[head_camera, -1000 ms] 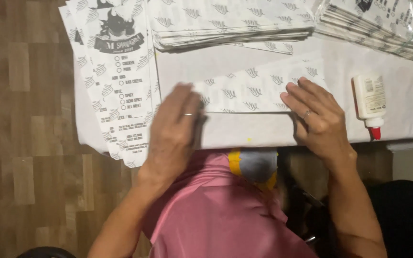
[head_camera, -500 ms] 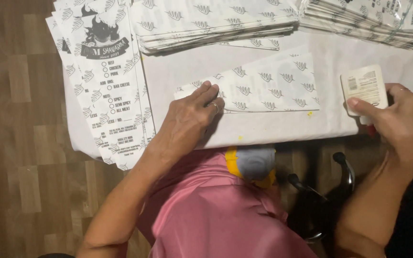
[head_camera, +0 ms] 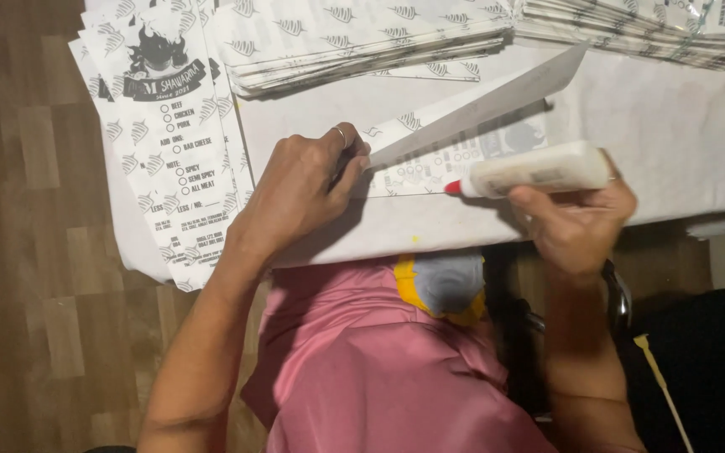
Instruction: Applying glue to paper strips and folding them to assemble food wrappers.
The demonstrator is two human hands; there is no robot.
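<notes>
1. We now have the glue bottle (head_camera: pixel 539 170) in our right hand (head_camera: pixel 576 220), laid on its side with the red tip pointing left. A second ago it stood upright at the right end of the bench (head_camera: pixel 681 143), and half a second ago our right hand was just closing on it.
2. Our left hand (head_camera: pixel 295 189) no longer presses flat on the paper. Its fingers (head_camera: pixel 354 164) are pinched on the left end of the printed sheet (head_camera: pixel 463 143), and the long flap (head_camera: pixel 497 96) has come up off the bench, rising toward the far right.
3. The red tip sits at the near edge of the sheet, just under the raised flap. We judge the flattening is over and the work has reached the glue stage, with the seam opened for the tip.
4. The right hand is wrapped around the bottle from below, fingers closed. The left hand is partly curled and grips only the paper.
5. The sheet lies in the middle of the bench, between a stack of printed sheets (head_camera: pixel 161 126) at the left and more stacks (head_camera: pixel 362 46) along the far edge.
6. We cannot tell whether glue is coming out, or whether the tip touches the paper.
7. The left hand covers the sheet's left end, so the exact grip is hidden.
8. The far stacks are cut off by the frame, and the near bench edge is hidden behind our pink shirt (head_camera: pixel 379 369).
</notes>
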